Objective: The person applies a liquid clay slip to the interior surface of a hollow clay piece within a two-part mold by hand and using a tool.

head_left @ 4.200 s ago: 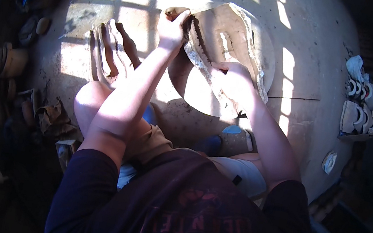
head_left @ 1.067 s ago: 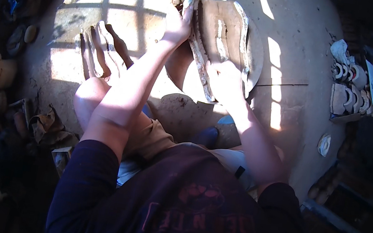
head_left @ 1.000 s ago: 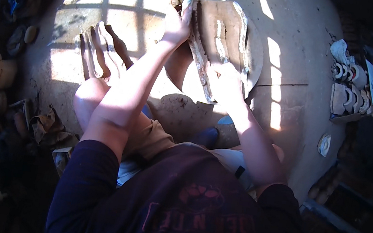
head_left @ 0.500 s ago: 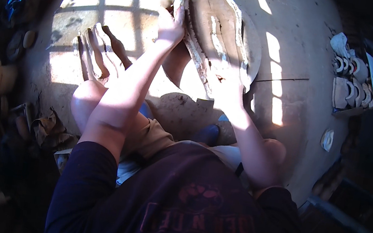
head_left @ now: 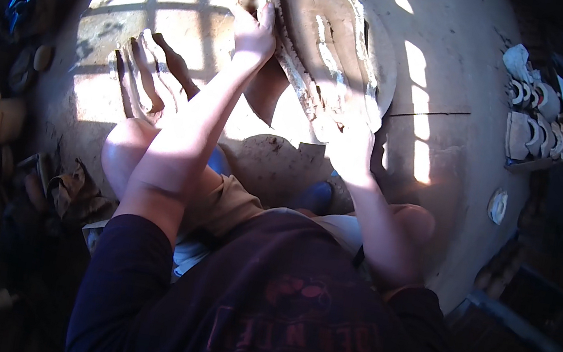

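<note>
Tilted in front of me is a large brown mould-like piece (head_left: 305, 14) with rough, whitish raised edges and a pale ridge down its middle. My left hand (head_left: 253, 37) is closed on its left edge, the thumb lying along the rim. At the near end, my right hand (head_left: 351, 146) is bent against the lower edge; glare washes out its fingers, so their grip is unclear. A round pale board (head_left: 389, 60) shows behind the piece. To the left, several wavy brown strips (head_left: 154, 75) with pale edges lie on the floor.
Pale curved, ring-like pieces (head_left: 538, 136) stand in a group at the right, with a white ring (head_left: 498, 206) nearer. Crumpled brown material (head_left: 76, 191) and a tan pot-like container (head_left: 7, 120) sit at the left. Window light stripes the concrete floor (head_left: 436, 60).
My right hand has shifted slightly right and down along the near end of the mould-like piece. The left hand keeps its hold, and the piece has barely moved.
</note>
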`<action>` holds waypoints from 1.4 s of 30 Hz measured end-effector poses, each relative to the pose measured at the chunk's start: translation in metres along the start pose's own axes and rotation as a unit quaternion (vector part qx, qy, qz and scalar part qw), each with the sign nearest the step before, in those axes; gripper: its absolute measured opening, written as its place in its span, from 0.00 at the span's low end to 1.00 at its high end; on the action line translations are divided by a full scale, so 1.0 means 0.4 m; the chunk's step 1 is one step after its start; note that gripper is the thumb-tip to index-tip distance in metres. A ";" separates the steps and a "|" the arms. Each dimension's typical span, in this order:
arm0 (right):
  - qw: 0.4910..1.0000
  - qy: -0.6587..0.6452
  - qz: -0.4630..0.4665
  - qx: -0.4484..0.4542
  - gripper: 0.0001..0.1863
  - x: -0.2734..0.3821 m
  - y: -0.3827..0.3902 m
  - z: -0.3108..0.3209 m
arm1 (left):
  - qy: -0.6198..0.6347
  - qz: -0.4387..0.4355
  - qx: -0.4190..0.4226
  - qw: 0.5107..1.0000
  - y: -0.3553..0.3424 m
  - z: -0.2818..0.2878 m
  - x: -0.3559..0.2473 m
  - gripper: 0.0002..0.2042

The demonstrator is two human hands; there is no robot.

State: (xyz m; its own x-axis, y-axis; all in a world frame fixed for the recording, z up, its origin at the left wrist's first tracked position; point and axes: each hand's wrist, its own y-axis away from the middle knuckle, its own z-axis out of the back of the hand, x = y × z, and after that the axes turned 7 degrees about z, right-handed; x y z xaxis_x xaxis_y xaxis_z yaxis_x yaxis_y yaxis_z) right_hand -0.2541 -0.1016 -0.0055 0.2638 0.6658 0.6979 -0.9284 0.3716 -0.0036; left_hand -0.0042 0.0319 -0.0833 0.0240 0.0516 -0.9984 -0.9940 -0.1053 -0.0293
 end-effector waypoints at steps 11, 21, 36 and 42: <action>0.983 0.051 0.170 -0.039 0.12 -0.031 0.053 0.034 | -0.002 -0.002 0.005 1.000 -0.003 -0.001 0.005 0.23; 0.974 -0.019 0.138 0.181 0.12 0.068 -0.159 0.095 | 0.004 -0.041 0.042 0.998 -0.034 0.014 0.035 0.28; 0.937 0.215 0.256 0.098 0.17 -0.050 0.072 0.113 | -0.019 -0.039 0.017 0.999 -0.003 0.011 -0.007 0.21; 0.993 -0.037 -0.037 0.103 0.12 -0.072 0.093 0.171 | 0.097 0.018 -0.024 0.995 -0.046 0.030 0.029 0.21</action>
State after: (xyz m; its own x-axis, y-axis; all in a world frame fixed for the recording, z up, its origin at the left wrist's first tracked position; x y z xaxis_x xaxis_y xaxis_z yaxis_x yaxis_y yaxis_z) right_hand -0.3143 -0.1513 0.0232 0.3212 0.5889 0.7416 -0.9428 0.2729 0.1916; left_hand 0.0129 0.0463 -0.0938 0.0129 -0.1446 -0.9894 -0.9885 -0.1512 0.0092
